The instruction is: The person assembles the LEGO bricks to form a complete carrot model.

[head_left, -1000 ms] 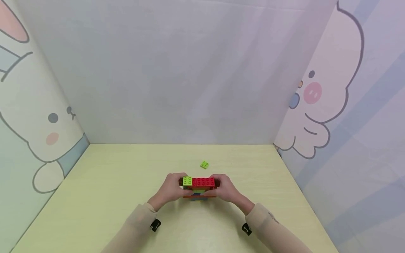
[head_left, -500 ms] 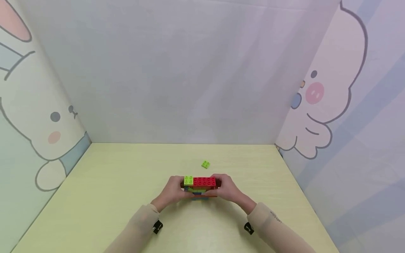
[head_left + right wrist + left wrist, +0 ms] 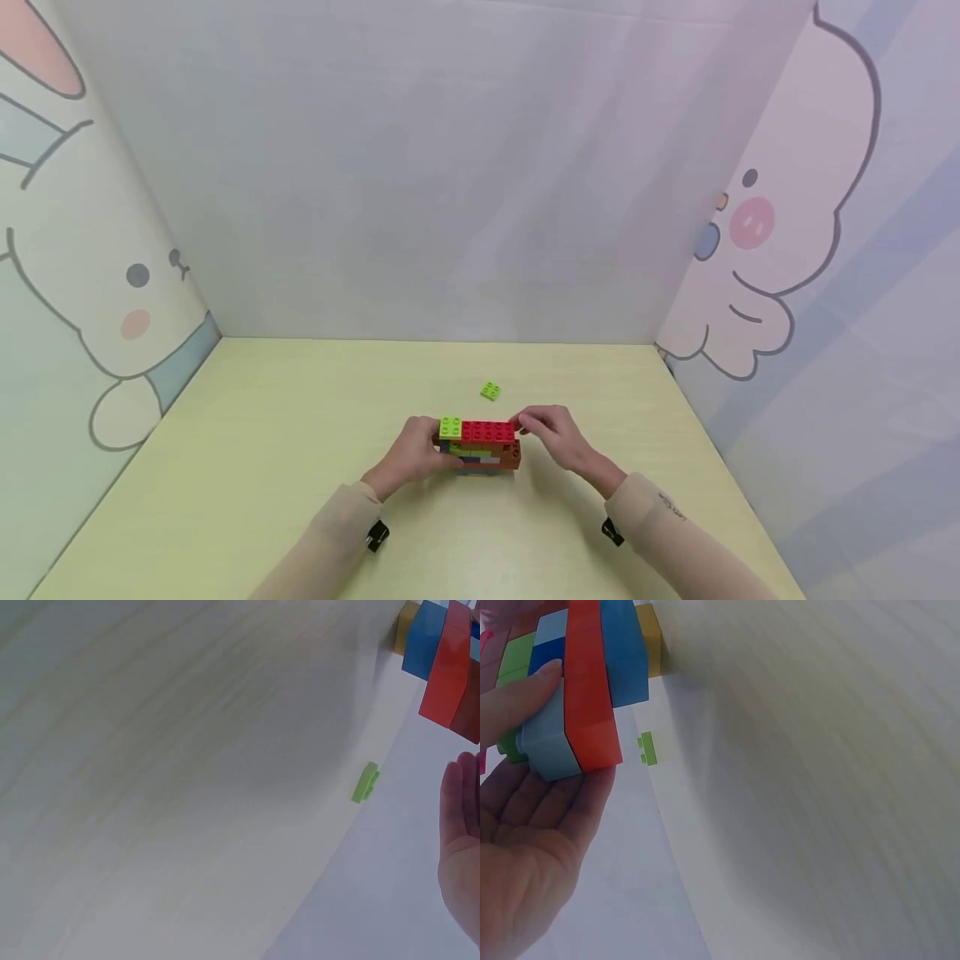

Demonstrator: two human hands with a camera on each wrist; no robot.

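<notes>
A built block of toy bricks (image 3: 491, 458) is held above the table by my left hand (image 3: 408, 450), thumb on the near side and fingers behind its left end. Red bricks (image 3: 487, 431) and a lime green brick (image 3: 450, 427) top it; green, blue, grey and orange-red layers show below. Its underside carries a blue brick (image 3: 626, 660) and a yellow brick (image 3: 651, 637). My right hand (image 3: 551, 433) is at the block's upper right corner, fingertips close to the red end; whether they touch it is unclear. Its fingers (image 3: 452, 799) look extended in the right wrist view.
A loose lime green brick (image 3: 491, 391) lies on the pale wooden table (image 3: 337, 392) beyond the block. A grey cloth wall (image 3: 427, 208) closes off the back, and printed cloth panels stand on both sides.
My right hand has let go of the block's right end and moved up and right, exposing that end. My left hand keeps its grip. The whole view has shifted slightly.
</notes>
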